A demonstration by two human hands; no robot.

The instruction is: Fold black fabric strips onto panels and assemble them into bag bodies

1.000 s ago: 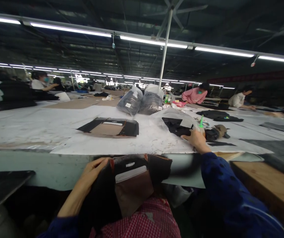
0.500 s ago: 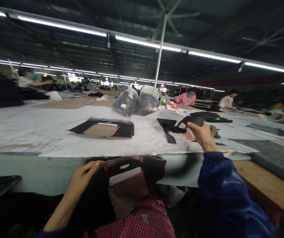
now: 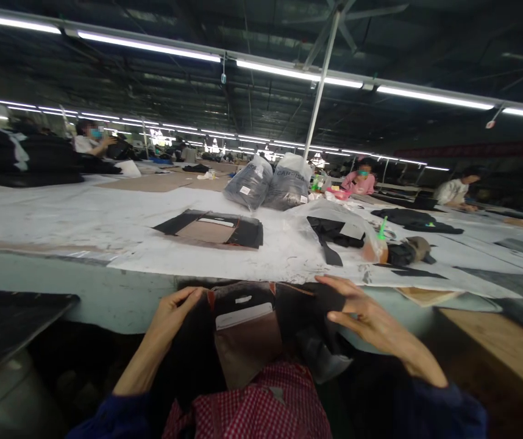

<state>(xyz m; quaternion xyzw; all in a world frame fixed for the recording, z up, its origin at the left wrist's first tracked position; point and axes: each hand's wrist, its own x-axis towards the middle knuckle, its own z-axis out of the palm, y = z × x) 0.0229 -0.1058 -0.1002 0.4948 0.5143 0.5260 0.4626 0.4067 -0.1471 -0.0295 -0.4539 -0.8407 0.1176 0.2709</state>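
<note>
A dark fabric panel hangs over the table's front edge onto my lap, with a brown pocket on it and a white card sticking out of the pocket. My left hand pinches the panel's upper left corner. At the panel's right side, my right hand has thumb and fingers around a black fabric piece; where this piece ends and the panel begins is hard to tell. A second panel with a similar pocket lies flat on the table ahead.
Two filled plastic bags stand farther back on the white-covered table. To the right are a clear bag with black pieces, a green-tipped bottle and folded black cloth. Co-workers sit beyond. A wooden board is at lower right.
My right hand has come down and back from above the table with the black fabric piece, to the panel's right side. My left hand keeps its pinch; the view has turned slightly left.
</note>
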